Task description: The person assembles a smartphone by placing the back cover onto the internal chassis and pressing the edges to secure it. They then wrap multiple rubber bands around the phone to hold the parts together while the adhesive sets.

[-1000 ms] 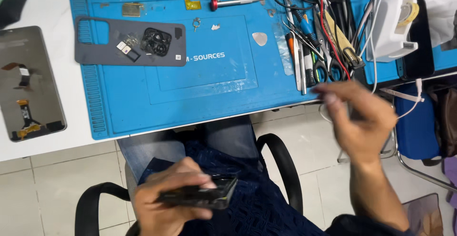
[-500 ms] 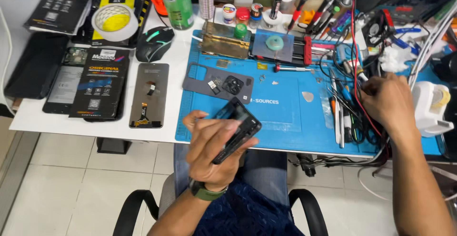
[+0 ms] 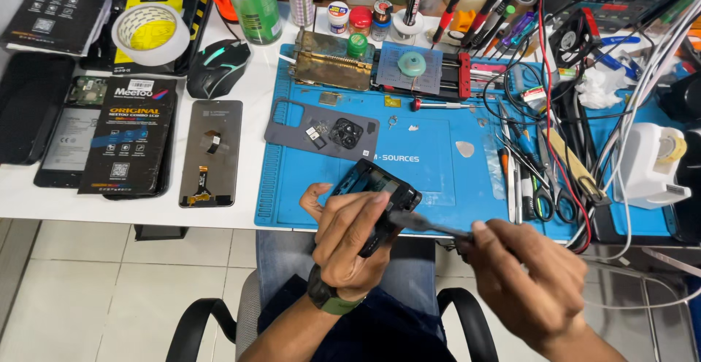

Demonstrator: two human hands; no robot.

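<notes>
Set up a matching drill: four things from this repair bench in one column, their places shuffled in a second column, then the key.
1. opened phone
2. thin tool
3. grey back cover
4. computer mouse

A. on the white table, left of the blue mat
B. in the left hand
C. lying on the blue mat
D. in the right hand

Pairs: 1-B, 2-D, 3-C, 4-A

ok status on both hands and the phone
Left hand grips opened phone over mat edge. Right hand holds slim tool, tip at phone. Nothing in the way.
</notes>
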